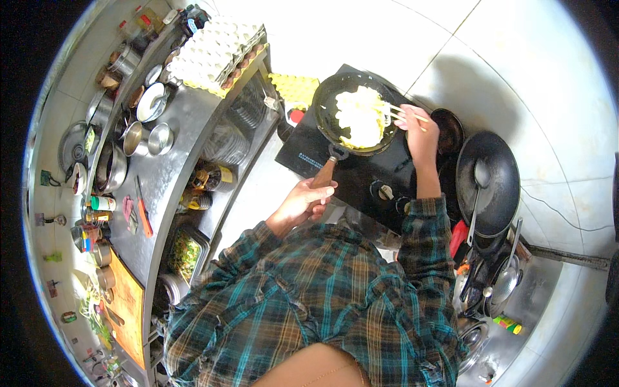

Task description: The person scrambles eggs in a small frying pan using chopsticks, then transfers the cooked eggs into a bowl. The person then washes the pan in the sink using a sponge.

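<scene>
A black frying pan (330, 113) rests on the dark stove (309, 150) in front of me, with a pale yellow mass of food (360, 116), perhaps noodles or egg, spread inside it. My left hand (305, 199) grips the pan's wooden handle (325, 173). In my right hand (421, 133) is a pair of chopsticks (400, 114), whose tips touch the food at the pan's right side. A stove knob (384, 191) shows below the pan, between my hands.
To the right stands a large wok (488, 203) with a metal ladle (478, 176) in it. At the left, a steel counter (169, 179) carries egg trays (213, 53), bowls, an orange-handled knife (144, 215) and a wooden cutting board (128, 295).
</scene>
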Demonstrator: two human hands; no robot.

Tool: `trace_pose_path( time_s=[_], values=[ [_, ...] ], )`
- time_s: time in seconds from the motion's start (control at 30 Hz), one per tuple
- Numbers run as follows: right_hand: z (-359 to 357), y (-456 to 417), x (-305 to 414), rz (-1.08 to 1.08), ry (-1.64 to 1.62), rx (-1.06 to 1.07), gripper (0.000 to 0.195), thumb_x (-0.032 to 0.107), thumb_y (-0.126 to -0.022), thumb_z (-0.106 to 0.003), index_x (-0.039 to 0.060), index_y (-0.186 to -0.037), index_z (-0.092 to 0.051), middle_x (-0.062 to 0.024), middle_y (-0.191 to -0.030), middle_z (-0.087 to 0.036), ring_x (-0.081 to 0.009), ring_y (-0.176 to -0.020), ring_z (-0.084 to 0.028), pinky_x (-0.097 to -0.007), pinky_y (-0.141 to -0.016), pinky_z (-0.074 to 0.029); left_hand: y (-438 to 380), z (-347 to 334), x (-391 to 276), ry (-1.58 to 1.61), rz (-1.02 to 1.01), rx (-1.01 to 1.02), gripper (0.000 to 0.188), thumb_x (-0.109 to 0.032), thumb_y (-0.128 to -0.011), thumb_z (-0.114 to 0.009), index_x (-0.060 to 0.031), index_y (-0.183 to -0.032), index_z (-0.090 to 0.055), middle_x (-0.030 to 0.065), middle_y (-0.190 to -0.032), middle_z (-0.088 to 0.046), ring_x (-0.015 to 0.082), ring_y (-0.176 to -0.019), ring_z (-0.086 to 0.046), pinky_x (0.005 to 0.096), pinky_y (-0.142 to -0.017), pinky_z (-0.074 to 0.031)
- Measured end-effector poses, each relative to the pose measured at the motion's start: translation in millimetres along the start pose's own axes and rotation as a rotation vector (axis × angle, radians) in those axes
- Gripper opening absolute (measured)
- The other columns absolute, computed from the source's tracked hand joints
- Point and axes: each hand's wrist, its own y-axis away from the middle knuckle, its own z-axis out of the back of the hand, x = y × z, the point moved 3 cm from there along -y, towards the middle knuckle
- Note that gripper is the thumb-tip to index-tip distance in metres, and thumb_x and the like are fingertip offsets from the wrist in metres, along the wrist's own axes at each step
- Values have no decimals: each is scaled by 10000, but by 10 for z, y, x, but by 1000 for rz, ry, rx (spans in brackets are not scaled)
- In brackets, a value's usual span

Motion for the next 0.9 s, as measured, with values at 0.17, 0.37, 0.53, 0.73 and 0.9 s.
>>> trace_pose_path(
  time_s=[0.17,0.37,0.53,0.73,0.9],
  values=[
    [126,236,161,12,123,-5,223,119,-910,-517,-48,-994,-638,-116,-845,-665,-127,-673,-636,-216,-615,-501,-130,-17,23,-21,11,-13,405,-203,-846,-647,-2,-1151,-470,-16,-650,-461,55,-444,-372,216,-387,-278],
    [-240,248,-93,51,190,145,224,138,-919,-539,-53,-988,-633,-95,-846,-667,-116,-712,-624,-223,-665,-498,-281,1,68,-9,24,-2,404,-231,-852,-647,-13,-1146,-478,-26,-638,-459,60,-449,-377,223,-390,-281],
    [-27,364,277,5,6,77,210,106,-909,-526,-58,-987,-631,-105,-852,-664,-124,-698,-631,-219,-648,-498,-297,-20,55,23,9,-18,380,-247,-870,-627,-23,-1141,-482,-31,-632,-452,66,-461,-383,228,-404,-296],
    [218,280,50,-28,87,-15,214,127,-905,-540,-46,-985,-638,-98,-858,-666,-130,-698,-638,-219,-642,-500,-298,-68,67,80,40,27,411,-260,-841,-672,-29,-1115,-472,-22,-689,-491,67,-519,-437,224,-427,-351],
    [292,343,150,-23,93,-28,214,129,-909,-538,-40,-990,-640,-100,-848,-661,-135,-700,-639,-225,-647,-502,-363,-107,79,56,19,18,351,-260,-852,-659,-45,-1067,-483,-13,-698,-495,77,-524,-442,238,-426,-360]
  ],
)
